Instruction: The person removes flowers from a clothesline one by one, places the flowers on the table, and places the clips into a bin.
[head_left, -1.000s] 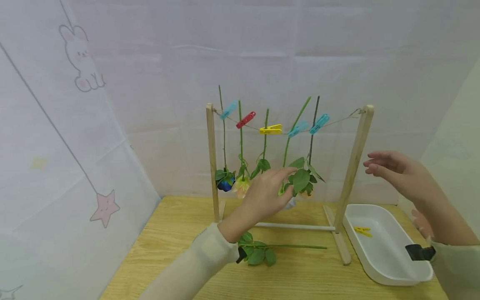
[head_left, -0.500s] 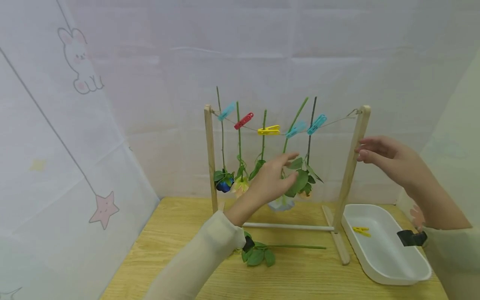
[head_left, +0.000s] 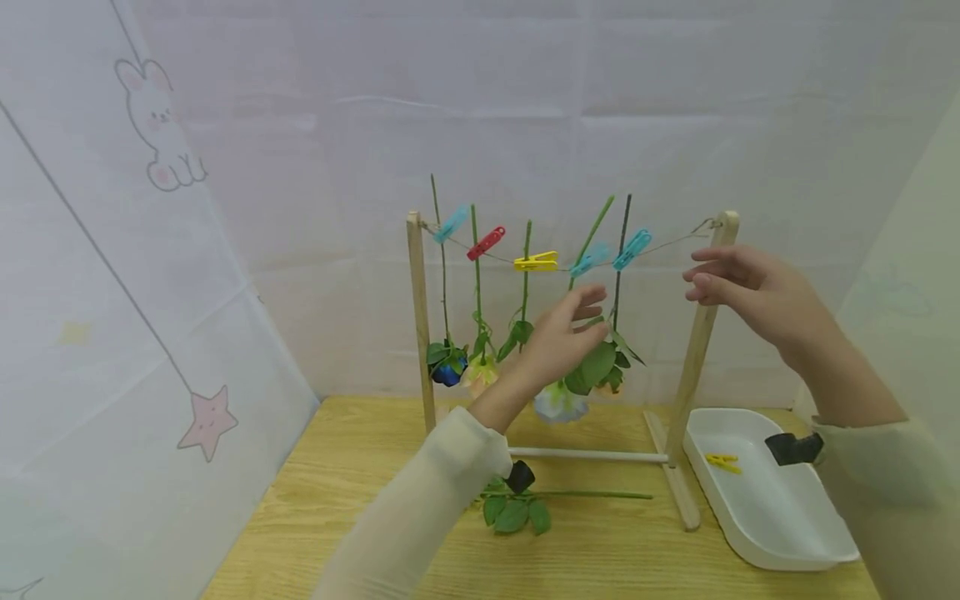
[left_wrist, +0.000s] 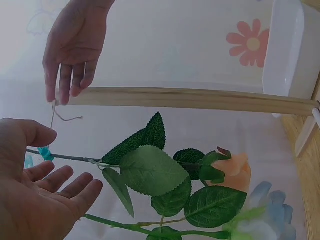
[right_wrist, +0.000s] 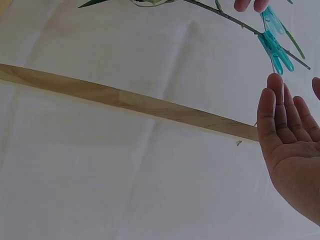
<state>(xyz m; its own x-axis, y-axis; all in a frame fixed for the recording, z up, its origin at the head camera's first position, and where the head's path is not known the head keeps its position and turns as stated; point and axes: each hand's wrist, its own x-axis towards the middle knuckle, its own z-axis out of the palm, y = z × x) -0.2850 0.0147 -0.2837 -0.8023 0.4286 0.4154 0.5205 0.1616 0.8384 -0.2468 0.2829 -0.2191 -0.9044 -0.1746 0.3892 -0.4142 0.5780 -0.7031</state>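
Observation:
Several artificial flowers hang head down from a string on a wooden rack (head_left: pixel 693 367), held by blue, red and yellow clothespins. My left hand (head_left: pixel 558 342), fingers extended and holding nothing, is in front of the white-blue flower (head_left: pixel 560 404) and the leaves of the peach rose (left_wrist: pixel 230 172). The blue clothespin (head_left: pixel 632 250) at the far right grips the peach rose's dark stem. My right hand (head_left: pixel 768 304) is raised by the top of the rack's right post, its fingers loosely bent around nothing. In the head view it covers part of that post.
A white tray (head_left: pixel 772 508) with a yellow clothespin (head_left: pixel 723 462) in it stands right of the rack. On the wooden table (head_left: pixel 300 517) lies a green leafy stem (head_left: pixel 592 494), its left end hidden by my left sleeve. A white cloth backdrop (head_left: pixel 360 275) stands behind.
Both hands have risen. The left has also moved slightly right, uncovering the white-blue flower; the right has moved left, to the post's top. The hung flowers keep their places.

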